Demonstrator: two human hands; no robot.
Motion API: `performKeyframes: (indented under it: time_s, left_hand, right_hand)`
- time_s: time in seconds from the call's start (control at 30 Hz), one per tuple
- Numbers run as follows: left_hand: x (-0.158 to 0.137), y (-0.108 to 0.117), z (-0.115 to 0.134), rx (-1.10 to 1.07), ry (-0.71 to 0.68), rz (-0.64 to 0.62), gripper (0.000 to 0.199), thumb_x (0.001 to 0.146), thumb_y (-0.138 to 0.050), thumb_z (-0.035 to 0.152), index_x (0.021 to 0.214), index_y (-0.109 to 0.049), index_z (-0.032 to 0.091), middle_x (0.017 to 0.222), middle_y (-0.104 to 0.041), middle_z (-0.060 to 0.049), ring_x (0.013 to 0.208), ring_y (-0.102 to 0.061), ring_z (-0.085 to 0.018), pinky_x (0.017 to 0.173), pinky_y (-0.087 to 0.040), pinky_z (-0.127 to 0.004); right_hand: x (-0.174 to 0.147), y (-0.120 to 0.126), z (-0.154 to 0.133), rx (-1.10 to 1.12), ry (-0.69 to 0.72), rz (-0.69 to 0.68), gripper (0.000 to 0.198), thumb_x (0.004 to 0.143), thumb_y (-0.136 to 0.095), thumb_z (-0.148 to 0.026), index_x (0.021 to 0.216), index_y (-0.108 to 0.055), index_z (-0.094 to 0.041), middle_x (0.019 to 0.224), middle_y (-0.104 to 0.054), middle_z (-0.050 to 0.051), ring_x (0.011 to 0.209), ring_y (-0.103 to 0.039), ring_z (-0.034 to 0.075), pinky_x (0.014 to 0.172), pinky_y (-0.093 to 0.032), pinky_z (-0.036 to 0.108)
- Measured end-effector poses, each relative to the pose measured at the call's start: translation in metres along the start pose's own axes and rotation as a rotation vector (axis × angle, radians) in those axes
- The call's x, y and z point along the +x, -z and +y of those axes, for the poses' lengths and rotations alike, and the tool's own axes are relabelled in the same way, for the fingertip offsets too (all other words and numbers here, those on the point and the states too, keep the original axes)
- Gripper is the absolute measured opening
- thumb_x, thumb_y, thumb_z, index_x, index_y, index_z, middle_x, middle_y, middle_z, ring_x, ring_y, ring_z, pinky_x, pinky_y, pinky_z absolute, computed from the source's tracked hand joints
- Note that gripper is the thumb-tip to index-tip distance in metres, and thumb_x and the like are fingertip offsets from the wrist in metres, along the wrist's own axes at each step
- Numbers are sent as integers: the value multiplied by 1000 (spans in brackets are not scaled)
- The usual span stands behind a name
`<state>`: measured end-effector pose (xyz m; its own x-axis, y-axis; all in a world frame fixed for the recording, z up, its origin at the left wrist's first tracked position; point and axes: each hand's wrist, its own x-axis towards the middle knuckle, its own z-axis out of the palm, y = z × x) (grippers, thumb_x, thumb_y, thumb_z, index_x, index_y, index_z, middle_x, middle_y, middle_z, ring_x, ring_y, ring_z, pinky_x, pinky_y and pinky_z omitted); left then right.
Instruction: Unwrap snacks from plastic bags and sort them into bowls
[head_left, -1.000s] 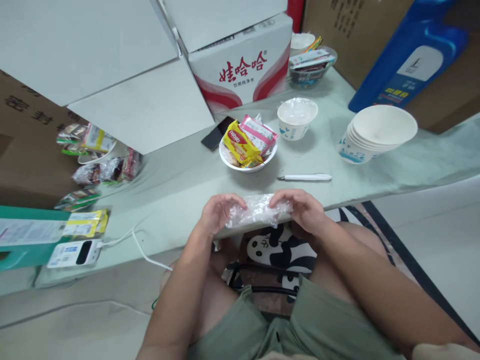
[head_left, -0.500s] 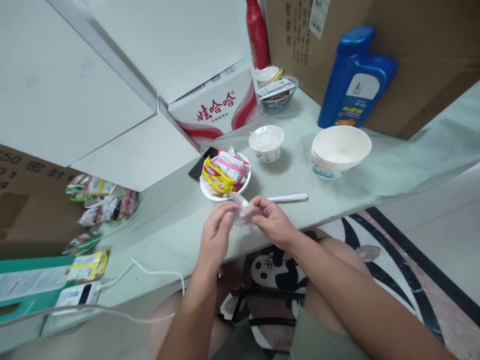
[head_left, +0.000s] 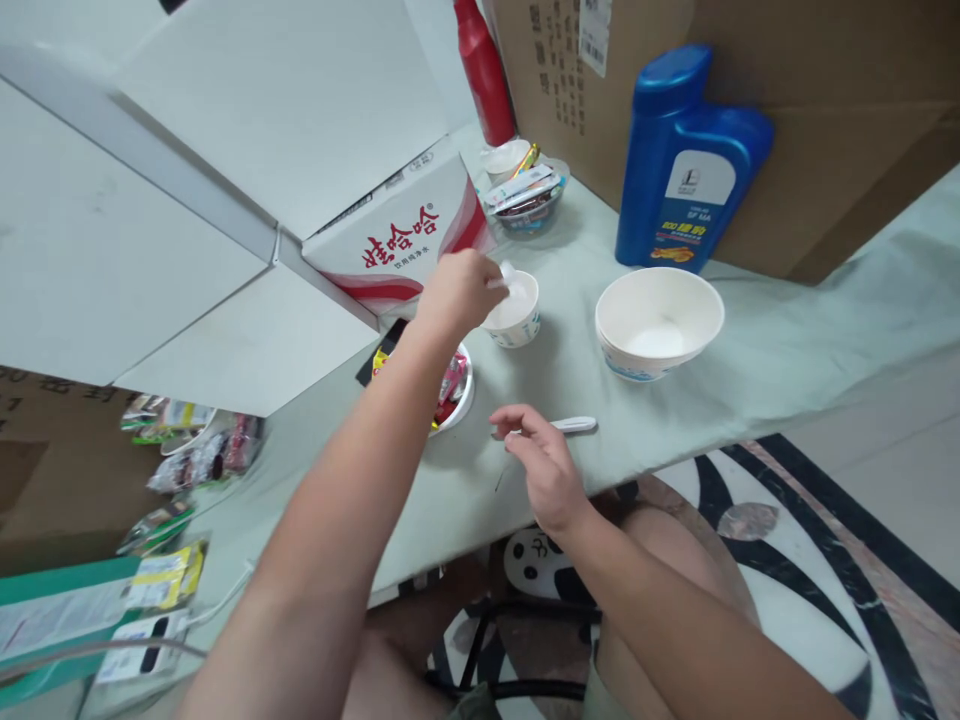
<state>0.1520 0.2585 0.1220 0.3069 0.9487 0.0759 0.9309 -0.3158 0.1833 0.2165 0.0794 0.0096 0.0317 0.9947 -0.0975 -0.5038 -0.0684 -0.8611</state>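
Note:
My left hand (head_left: pixel 466 285) reaches forward over the table to a small paper bowl (head_left: pixel 516 325). Its closed fingertips pinch a clear plastic wrapper (head_left: pixel 508 271) at the bowl's rim. Crumpled clear plastic shows inside that bowl. My right hand (head_left: pixel 541 465) hovers near the table edge, loosely curled, with thumb and fingers apart and nothing visible between them. Behind it lies a white plastic utensil (head_left: pixel 576 425), whose far end the hand partly covers. A white bowl of wrapped snacks (head_left: pixel 466 395) stands partly hidden under my left forearm.
Stacked paper bowls (head_left: pixel 660 325) stand at the right, before a blue jug (head_left: pixel 690 160). A white-and-red carton (head_left: pixel 401 240), a red bottle (head_left: pixel 486 75) and a clear tub (head_left: pixel 534 205) of packets line the back. More packaged snacks (head_left: pixel 214 450) lie at left.
My left hand has left my right hand and moved forward to the small bowl with the plastic wrapper. My right hand has loosened and sits slightly lower. The view has shifted a little.

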Motion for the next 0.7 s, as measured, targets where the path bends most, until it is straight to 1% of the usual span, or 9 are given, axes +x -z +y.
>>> performKeyframes:
  time_s: [0.07, 0.1, 0.17, 0.27, 0.33, 0.4, 0.57, 0.63, 0.7]
  left_hand:
    - [19, -8, -7, 62, -32, -192, 10, 77, -66, 23, 75, -74, 17, 71, -67, -9, 71, -59, -24, 68, -39, -34]
    - [26, -12, -12, 104, -45, -265, 11, 76, -65, 22, 78, -75, 18, 72, -68, -8, 71, -60, -23, 66, -39, -32]
    - [37, -19, -23, 176, -76, -348, 20, 73, -63, 19, 89, -76, 20, 79, -70, -7, 76, -62, -23, 68, -39, -30]
    - [55, -29, -32, 174, -128, -338, 18, 67, -70, 17, 83, -75, 21, 77, -68, -5, 82, -62, -23, 73, -40, -28]
    - [66, -35, -31, 173, -151, -317, 13, 61, -77, 18, 74, -73, 21, 75, -65, -4, 85, -62, -24, 78, -41, -28]
    - [73, -41, -25, 213, -136, -328, 16, 56, -82, 18, 66, -70, 20, 71, -62, -3, 88, -62, -26, 81, -41, -30]
    - [84, -56, -11, 250, -95, -462, 20, 52, -77, 7, 49, -61, 18, 59, -53, -2, 87, -63, -29, 82, -44, -34]
    - [88, -61, -10, 161, -82, -543, 18, 50, -73, 2, 49, -64, 17, 57, -52, -1, 88, -64, -29, 83, -45, -35]
    - [92, -65, -9, 22, -22, -598, 20, 50, -69, -2, 58, -71, 17, 61, -55, -1, 92, -65, -28, 85, -47, -36]
  right_hand:
    - [-1, 2, -4, 2, -14, -8, 20, 75, -57, -34, 85, -70, -23, 82, -56, 2, 80, -53, 19, 74, -42, 32]
    - [-1, 3, -5, 9, -20, -14, 20, 75, -57, -34, 85, -70, -23, 82, -56, 2, 80, -53, 19, 74, -42, 32]
    - [-2, 4, -5, 17, -35, -30, 19, 75, -56, -33, 85, -70, -23, 81, -56, 2, 80, -53, 20, 75, -41, 33]
    - [-6, 2, -5, -13, -46, -75, 17, 76, -56, -31, 82, -69, -23, 81, -57, 2, 79, -53, 20, 75, -41, 33]
    - [-9, 0, -3, -55, -47, -106, 15, 77, -56, -30, 81, -68, -23, 81, -58, 2, 78, -52, 19, 73, -40, 33]
    - [-12, -2, -2, -88, -52, -123, 13, 79, -55, -29, 79, -67, -23, 81, -59, 2, 76, -51, 19, 72, -39, 32]
    - [-15, -5, -2, -126, -80, -143, 12, 80, -55, -29, 75, -65, -24, 77, -62, 2, 77, -53, 20, 73, -38, 34]
    - [-15, -6, -3, -130, -100, -157, 12, 80, -55, -29, 74, -64, -24, 77, -62, 2, 78, -54, 21, 73, -38, 34]
    - [-15, -6, -5, -133, -119, -173, 11, 79, -55, -29, 73, -64, -24, 77, -63, 2, 78, -55, 21, 73, -39, 35]
